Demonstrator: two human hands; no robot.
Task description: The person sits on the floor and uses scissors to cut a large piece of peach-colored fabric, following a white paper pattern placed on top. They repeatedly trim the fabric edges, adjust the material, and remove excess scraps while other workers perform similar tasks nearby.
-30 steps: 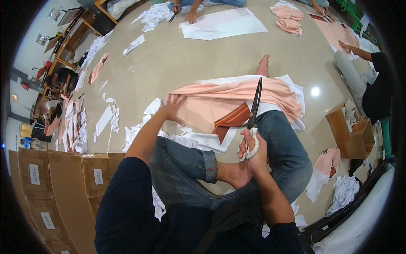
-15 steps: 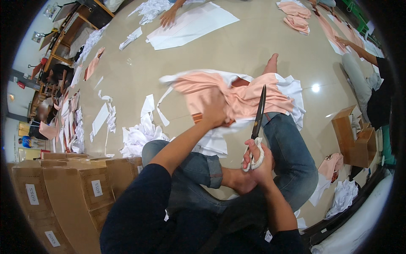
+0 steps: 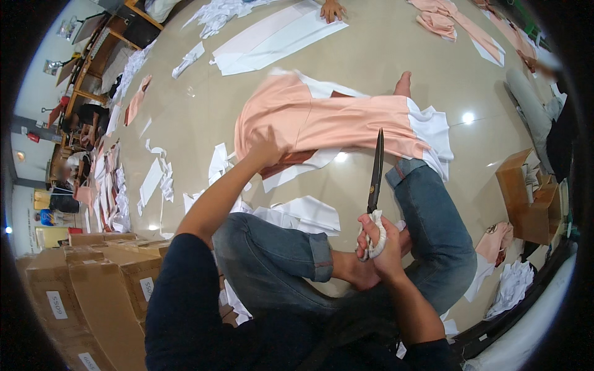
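A long peach fabric piece with white edges (image 3: 346, 120) is spread over the floor in front of me, its right end reaching over my lower leg. My left hand (image 3: 266, 150) rests on the left part of this fabric, fingers apart and slightly blurred. A dark reddish-brown patch (image 3: 297, 162) shows at the fabric's lower edge, beside that hand. My right hand (image 3: 385, 250) grips large fabric scissors (image 3: 376, 176) by their cloth-wrapped handles. Their dark blades look closed and point away from me, the tip over the fabric's near edge.
White scraps (image 3: 303, 213) lie by my left knee. Cardboard boxes (image 3: 99, 297) stand at left, and an open carton (image 3: 526, 201) at right. Ahead, another person's hand (image 3: 333, 11) rests on white panels (image 3: 272, 46). Peach pieces (image 3: 436, 21) lie far right.
The peach fabric has been spread flatter and wider toward the left. My left hand has moved left with it. The scissors stay nearly in place. The other person's hand has shifted right.
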